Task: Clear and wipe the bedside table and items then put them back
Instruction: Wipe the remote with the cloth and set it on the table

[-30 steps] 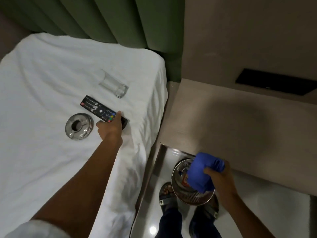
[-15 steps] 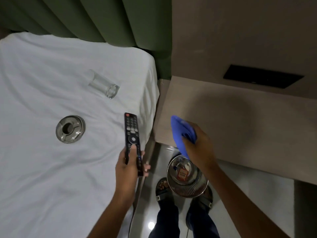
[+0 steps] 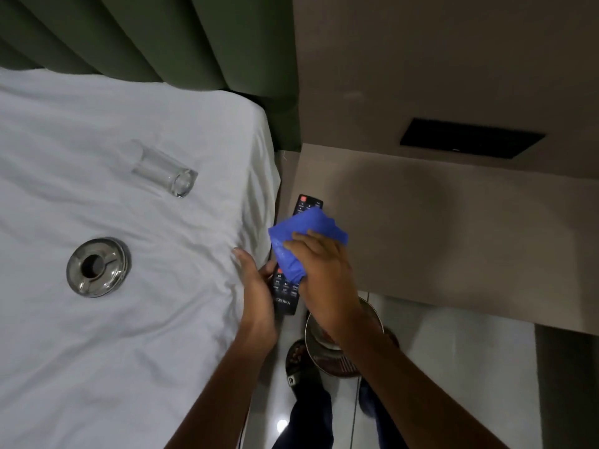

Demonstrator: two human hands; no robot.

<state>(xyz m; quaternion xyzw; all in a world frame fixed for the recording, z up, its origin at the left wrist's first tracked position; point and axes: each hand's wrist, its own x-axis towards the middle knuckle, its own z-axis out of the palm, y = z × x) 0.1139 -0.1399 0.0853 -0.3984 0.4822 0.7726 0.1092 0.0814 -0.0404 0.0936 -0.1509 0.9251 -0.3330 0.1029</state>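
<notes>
My left hand (image 3: 256,286) grips the lower part of a black remote control (image 3: 287,299), held over the gap between bed and bedside table. My right hand (image 3: 321,273) presses a blue cloth (image 3: 301,234) onto the remote's middle, so only its top end and bottom end show. The beige bedside table (image 3: 453,241) lies to the right with a bare top. On the white bed sheet (image 3: 97,351) lie a clear glass (image 3: 165,173) on its side and a round metal ashtray (image 3: 99,267).
A green curtain (image 3: 162,37) hangs behind the bed. A dark panel (image 3: 470,142) sits in the wall above the table. Below my hands a round metal bin (image 3: 324,358) stands on the glossy floor by my feet in sandals (image 3: 299,364).
My left hand lifted the remote off the bed and carried it right to the table's edge. My right hand brought the blue cloth up from the bin onto the remote.
</notes>
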